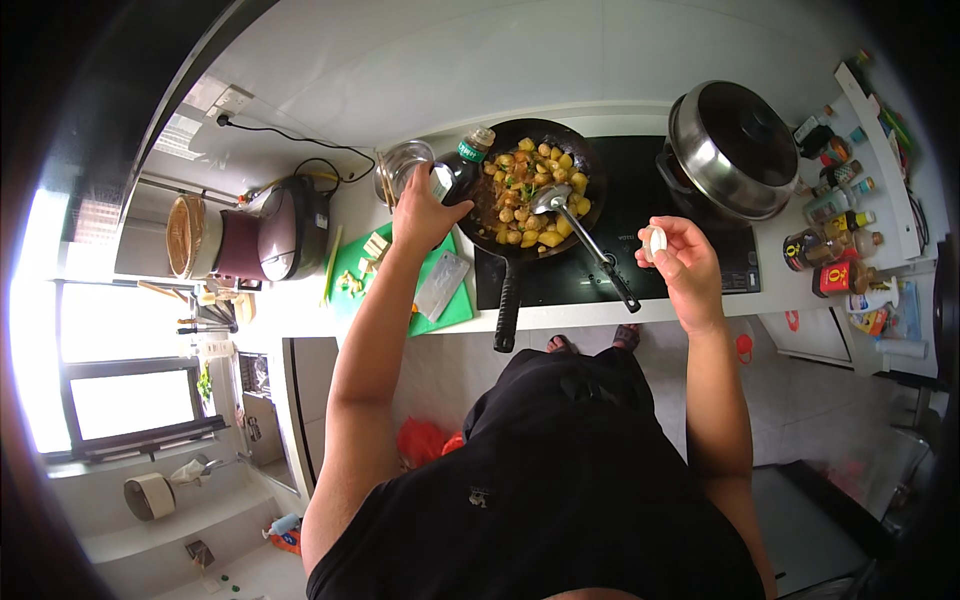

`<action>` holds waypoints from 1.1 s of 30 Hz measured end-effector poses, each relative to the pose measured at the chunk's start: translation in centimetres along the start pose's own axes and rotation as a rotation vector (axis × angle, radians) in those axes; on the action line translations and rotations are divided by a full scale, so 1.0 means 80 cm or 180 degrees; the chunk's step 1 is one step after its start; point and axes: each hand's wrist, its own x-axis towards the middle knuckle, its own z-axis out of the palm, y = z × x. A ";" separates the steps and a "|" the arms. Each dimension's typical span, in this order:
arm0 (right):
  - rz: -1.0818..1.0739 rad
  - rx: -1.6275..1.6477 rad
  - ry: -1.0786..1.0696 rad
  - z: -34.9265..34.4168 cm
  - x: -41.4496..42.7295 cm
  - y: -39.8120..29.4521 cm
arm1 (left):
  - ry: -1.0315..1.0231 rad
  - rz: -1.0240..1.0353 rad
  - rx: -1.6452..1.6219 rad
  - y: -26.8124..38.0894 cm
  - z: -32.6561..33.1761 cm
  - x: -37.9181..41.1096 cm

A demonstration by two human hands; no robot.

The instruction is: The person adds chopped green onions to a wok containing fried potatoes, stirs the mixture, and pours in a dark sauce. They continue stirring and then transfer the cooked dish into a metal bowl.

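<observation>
My left hand (pixel 424 206) is closed round a dark sauce bottle (pixel 466 166) with a green neck band, tilted with its uncapped-looking mouth over the rim of a black wok (pixel 592 217). In the wok lie potato chunks (pixel 551 238), small round browned pieces and brown sauce. A metal spatula (pixel 581 232) rests in it, its black handle end beyond the wok's right edge. My right hand (pixel 682 262) pinches a small pale bottle cap (pixel 655 241) above the cooktop (pixel 630 262). Whether sauce is flowing cannot be seen.
Left of the wok are a steel bowl (pixel 409 161) with chopsticks, a green cutting board (pixel 461 300) with cut food and a cleaver (pixel 442 286), and a rice cooker (pixel 292 232). A lidded steel pot (pixel 731 150) stands right, before several bottles. The wok's handle (pixel 507 307) points towards me.
</observation>
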 end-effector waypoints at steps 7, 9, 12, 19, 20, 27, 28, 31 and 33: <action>0.0001 0.0023 0.0074 -0.005 -0.004 0.000 | -0.0169 -0.0098 0.0240 0.001 0.010 0.003; 0.0003 0.0038 0.0093 -0.006 -0.004 0.000 | -0.0181 -0.0106 0.0245 0.004 0.010 0.003; 0.0003 0.0077 0.0093 -0.008 -0.004 0.000 | -0.0209 -0.0142 0.0262 0.005 0.010 0.004; 0.0036 0.0155 0.0090 -0.009 -0.003 0.002 | -0.0209 -0.0126 0.0215 0.009 0.009 0.009; 0.0043 0.0167 0.0092 -0.009 -0.003 0.003 | -0.0202 -0.0104 0.0176 0.008 0.008 0.011; 0.0115 0.0143 0.0084 -0.010 -0.003 0.009 | 0.0014 0.0061 -0.0280 0.022 -0.009 0.020; 0.0124 0.0150 0.0081 -0.009 -0.003 0.010 | 0.0102 0.0150 -0.0336 0.022 -0.010 0.022; 0.0133 0.0211 0.0047 -0.005 -0.001 0.011 | 0.0062 0.0044 -0.0366 0.027 -0.008 0.031; 0.0146 0.0233 0.0016 -0.003 -0.001 0.012 | -0.0136 0.0080 -0.0434 0.025 -0.008 0.028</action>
